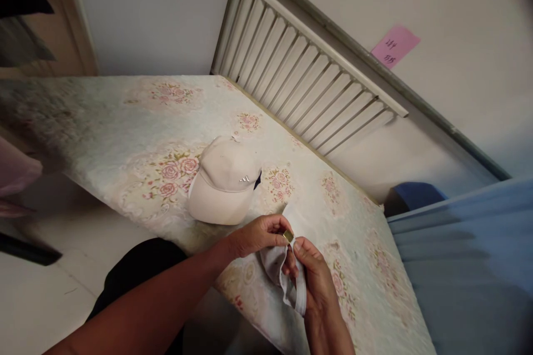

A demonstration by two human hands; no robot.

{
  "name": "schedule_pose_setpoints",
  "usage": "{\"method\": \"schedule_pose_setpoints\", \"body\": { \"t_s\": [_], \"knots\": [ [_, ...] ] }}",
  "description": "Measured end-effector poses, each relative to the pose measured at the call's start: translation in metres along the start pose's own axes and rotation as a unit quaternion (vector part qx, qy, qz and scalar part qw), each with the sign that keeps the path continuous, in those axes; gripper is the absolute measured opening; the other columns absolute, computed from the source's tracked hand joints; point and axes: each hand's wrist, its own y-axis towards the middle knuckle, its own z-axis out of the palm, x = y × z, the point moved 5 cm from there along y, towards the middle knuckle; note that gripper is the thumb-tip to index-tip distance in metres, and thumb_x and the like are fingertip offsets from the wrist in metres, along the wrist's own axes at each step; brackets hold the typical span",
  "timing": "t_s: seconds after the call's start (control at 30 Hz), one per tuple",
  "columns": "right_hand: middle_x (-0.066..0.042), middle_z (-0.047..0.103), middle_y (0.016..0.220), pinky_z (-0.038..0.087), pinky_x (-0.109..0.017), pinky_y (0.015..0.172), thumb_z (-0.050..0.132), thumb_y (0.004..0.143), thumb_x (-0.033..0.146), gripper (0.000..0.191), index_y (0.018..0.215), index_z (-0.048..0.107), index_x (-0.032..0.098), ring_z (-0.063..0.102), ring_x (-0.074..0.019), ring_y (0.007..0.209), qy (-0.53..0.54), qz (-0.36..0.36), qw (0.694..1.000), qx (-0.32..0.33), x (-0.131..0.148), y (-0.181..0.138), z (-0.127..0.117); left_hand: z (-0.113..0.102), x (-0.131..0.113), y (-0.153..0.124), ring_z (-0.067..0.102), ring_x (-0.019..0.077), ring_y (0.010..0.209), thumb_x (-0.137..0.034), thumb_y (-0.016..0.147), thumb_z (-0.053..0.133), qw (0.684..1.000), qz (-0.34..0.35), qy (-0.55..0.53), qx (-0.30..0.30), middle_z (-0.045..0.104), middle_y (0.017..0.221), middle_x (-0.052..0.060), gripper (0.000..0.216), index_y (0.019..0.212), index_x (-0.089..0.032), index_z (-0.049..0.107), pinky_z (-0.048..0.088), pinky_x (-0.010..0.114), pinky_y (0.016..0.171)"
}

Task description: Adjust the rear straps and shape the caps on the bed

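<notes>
A pale grey cap (272,264) is held up near the front edge of the table, its back strap (300,295) turned towards me. Thumb and fingers of my left hand (260,234) pinch a gold-coloured metal buckle (288,236) on the strap. My right hand (313,266) grips the strap just below the buckle, with some of its fingers inside the cap's back opening. Just beyond my left hand, a beige cap (227,175) with a small logo rests on the table, brim towards me. My hands partly hide the grey cap.
A flower-patterned cloth (137,138) covers the table. Behind it, a white radiator (300,72) runs along the wall, with a pink note (395,46) above. A blue curtain (466,255) hangs at the right, beside a dark blue object (416,197).
</notes>
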Motion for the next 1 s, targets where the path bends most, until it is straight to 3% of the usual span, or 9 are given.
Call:
{"method": "schedule_pose_setpoints", "body": {
  "t_s": [1.0],
  "knots": [
    [0.003, 0.051, 0.047, 0.041, -0.025, 0.044, 0.074, 0.066, 0.039, 0.029, 0.060, 0.055, 0.019, 0.045, -0.0106, 0.042, -0.006, 0.008, 1.000, -0.012, -0.0026, 0.0027, -0.0065, 0.0015, 0.0001, 0.0007, 0.052, 0.0116, 0.075, -0.032, 0.072, 0.071, 1.000, -0.007, 0.012, 0.009, 0.059, 0.079, 0.000, 0.027, 0.087, -0.015, 0.058, 0.038, 0.026, 0.073]
  ]
}}
